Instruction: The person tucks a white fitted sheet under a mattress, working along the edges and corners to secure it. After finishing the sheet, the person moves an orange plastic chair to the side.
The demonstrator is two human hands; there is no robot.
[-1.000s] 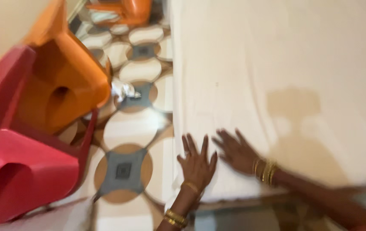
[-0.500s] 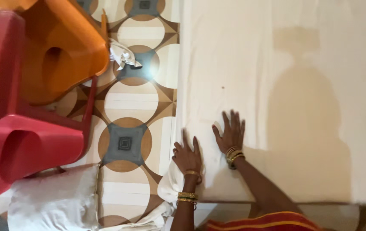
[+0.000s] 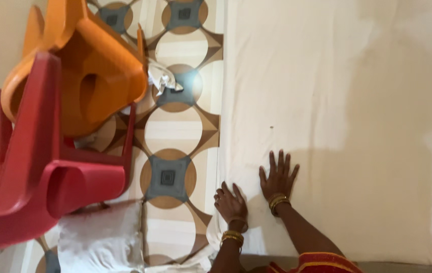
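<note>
At the lower centre of the head view, I see both hands resting on a white sheet (image 3: 337,101) that covers a wide flat surface filling the right side of the frame.

Right hand (image 3: 278,176): it lies palm down on the sheet, a short way in from the left edge. The fingers (image 3: 280,161) are extended and spread apart, flat against the cloth. They grip nothing. Gold bangles (image 3: 277,200) sit at the wrist, and the forearm runs down toward the bottom edge of the frame.

Left hand (image 3: 231,203): it sits just beside the right hand, at the left border of the sheet where the cloth drops toward the floor. The fingers are curled, with knuckles raised, pressing on the cloth at that border. I cannot tell whether they pinch a fold of cloth or only press on it. This wrist also carries gold bangles.

The two hands are near each other but do not touch.

To the left of the sheet I see a patterned tile floor (image 3: 175,131) with brown circles and grey squares. A red plastic chair (image 3: 34,177) and an orange plastic chair (image 3: 89,76) stand nested together at the far left. A crumpled white cloth (image 3: 161,81) lies on the floor beside the orange chair. A white pillow (image 3: 100,237) lies on the floor below the red chair.
</note>
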